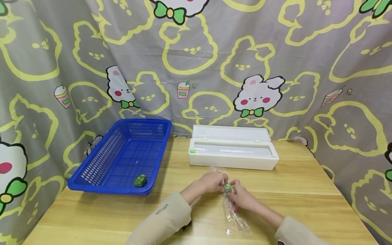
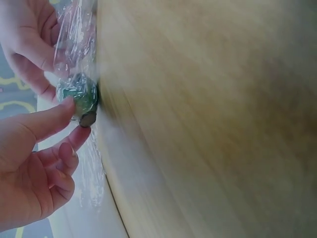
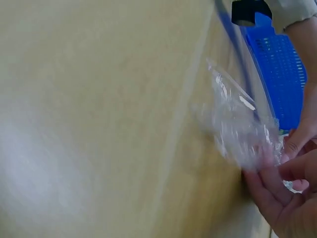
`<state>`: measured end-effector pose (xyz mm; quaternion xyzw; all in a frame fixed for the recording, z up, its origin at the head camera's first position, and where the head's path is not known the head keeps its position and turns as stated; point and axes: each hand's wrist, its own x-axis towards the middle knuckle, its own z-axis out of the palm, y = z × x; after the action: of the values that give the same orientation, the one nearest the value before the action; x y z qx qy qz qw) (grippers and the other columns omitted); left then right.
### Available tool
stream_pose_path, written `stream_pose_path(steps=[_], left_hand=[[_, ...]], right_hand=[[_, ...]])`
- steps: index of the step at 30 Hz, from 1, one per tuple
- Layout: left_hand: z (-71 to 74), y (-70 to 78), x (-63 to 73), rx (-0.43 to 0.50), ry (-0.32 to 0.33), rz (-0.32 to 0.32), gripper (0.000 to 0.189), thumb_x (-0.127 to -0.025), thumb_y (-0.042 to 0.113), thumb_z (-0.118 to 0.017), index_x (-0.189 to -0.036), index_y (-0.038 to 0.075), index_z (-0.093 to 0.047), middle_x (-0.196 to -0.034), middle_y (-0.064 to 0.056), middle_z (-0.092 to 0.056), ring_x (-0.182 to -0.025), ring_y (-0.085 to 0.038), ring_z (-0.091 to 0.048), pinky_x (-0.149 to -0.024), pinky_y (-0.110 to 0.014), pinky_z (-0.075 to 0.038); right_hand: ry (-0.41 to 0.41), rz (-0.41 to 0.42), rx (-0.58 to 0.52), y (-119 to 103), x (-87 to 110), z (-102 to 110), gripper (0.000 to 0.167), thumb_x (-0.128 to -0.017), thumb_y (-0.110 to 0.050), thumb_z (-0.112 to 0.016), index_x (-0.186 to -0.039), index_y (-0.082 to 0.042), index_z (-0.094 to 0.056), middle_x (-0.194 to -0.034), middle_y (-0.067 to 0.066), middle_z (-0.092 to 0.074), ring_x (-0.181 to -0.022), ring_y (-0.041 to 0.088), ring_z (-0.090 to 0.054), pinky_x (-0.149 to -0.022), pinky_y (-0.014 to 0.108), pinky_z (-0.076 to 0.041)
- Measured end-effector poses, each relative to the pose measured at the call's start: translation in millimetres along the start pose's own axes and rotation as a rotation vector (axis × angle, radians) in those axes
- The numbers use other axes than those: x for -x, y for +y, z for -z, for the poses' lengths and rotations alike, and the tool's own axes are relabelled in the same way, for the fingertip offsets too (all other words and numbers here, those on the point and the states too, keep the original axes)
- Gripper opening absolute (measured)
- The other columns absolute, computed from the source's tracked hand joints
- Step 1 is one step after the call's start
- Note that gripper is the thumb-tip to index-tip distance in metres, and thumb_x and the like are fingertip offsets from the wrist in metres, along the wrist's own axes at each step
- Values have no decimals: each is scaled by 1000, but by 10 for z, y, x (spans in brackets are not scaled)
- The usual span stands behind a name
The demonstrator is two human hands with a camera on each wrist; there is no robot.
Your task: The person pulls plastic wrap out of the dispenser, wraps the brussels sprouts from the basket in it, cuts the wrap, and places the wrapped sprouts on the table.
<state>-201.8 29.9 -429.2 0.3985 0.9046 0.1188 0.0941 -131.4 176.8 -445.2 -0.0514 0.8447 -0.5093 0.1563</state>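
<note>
A small green Brussels sprout [image 1: 227, 188] is wrapped in clear cling film [image 2: 81, 25]. My left hand [image 1: 213, 182] pinches it between thumb and fingertips, beside its cut stem end in the left wrist view. From the other side, my right hand [image 1: 242, 195] grips the film close against the sprout. A loose tail of film [image 1: 234, 217] trails toward the front of the table. In the right wrist view, crumpled film [image 3: 237, 119] spreads out from the fingers of my right hand [image 3: 282, 193].
A blue plastic basket [image 1: 163, 143] stands at the left, with another green sprout [image 1: 140, 180] in its near right corner. Behind my hands sits a white cling film dispenser [image 1: 232, 161], its lid [image 1: 231, 132] raised. A patterned curtain [image 1: 208, 85] hangs behind the wooden table [image 1: 306, 190].
</note>
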Motion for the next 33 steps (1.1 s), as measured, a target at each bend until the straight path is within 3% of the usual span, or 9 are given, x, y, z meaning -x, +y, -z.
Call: stream_pose_path(steps=[4,9,15,19,24,30,33], left_hand=[[12,6,9,-3,-14,-17,21,-74,16,-74,-90,18,-60,-76,7,-58,-67,-4,-50,-54,-16,-39],[32,-1,30,-1,-44,-31,22,-73,18,-74,-89,17,-59,-75,7,-57,-67,-4,-49,-55,-16,-39],[71,24,108,16,-99,-28,22,-74,17,-74,-90,18,-60,-77,6,-58,-67,-4,-49,-56,-17,-39],[88,29,151,17,-110,-22,23,-75,18,-73,-94,19,-59,-79,6,-59,-68,-4,-50,-57,-17,-40],[60,18,164,7,-90,-30,28,-76,20,-73,-100,16,-60,-78,6,-58,-68,-4,-50,-57,-16,-40],[5,9,142,-2,-66,-38,28,-76,19,-73,-99,14,-59,-77,6,-57,-67,-4,-49,-56,-16,-39],[-8,-6,141,-4,-64,-38,28,-75,20,-74,-98,14,-59,-76,5,-57,-66,-4,-49,-56,-16,-39]], right_hand=[[13,-57,-79,-7,30,-35,41,-88,0,-46,-121,9,-23,-60,10,-52,-40,10,-50,-45,32,-51],[-15,-45,-67,-6,57,-44,37,-90,-2,-45,-118,7,-24,-58,9,-52,-40,9,-49,-44,30,-50],[-75,58,77,3,96,-18,34,-90,-8,-51,-113,7,-29,-56,5,-51,-39,9,-46,-39,26,-45],[-54,103,175,27,101,-1,31,-89,-13,-55,-108,2,-36,-55,3,-51,-42,11,-46,-39,22,-41],[-31,113,198,66,99,22,31,-88,-17,-58,-106,0,-39,-59,3,-51,-46,12,-46,-40,21,-38],[-120,149,214,117,114,155,34,-92,-24,-52,-115,-2,-40,-63,2,-53,-48,8,-45,-44,19,-37],[-132,211,273,168,156,221,35,-93,-21,-51,-121,-2,-41,-65,-1,-52,-51,5,-45,-46,20,-38]])
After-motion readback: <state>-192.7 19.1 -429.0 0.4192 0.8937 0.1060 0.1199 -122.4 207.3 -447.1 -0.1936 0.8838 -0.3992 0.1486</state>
